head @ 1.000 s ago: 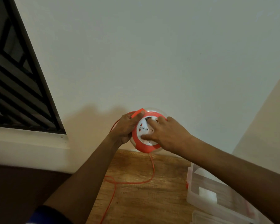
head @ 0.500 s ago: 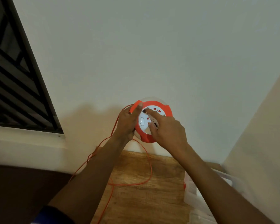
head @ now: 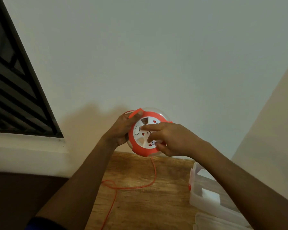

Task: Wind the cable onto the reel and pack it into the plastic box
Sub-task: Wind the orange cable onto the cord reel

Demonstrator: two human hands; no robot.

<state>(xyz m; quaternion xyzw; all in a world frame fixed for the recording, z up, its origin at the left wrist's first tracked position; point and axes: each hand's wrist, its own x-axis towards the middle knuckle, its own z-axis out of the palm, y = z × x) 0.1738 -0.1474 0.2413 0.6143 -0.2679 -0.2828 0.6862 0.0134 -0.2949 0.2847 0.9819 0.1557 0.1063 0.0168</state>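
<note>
Gripping reel [head: 140,147] rim: left hand [head: 121,130]; right hand [head: 171,140] fingers on face.

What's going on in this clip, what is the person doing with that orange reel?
A person holds an orange and white cable reel up in front of a pale wall. The left hand grips its rim, and the right hand has fingers laid on the white centre disc, apparently to turn it. Much of the orange cable is not yet wound: it hangs from the reel and loops across the wooden table. The clear plastic box sits open on the table to the right, without the reel in it.
</note>
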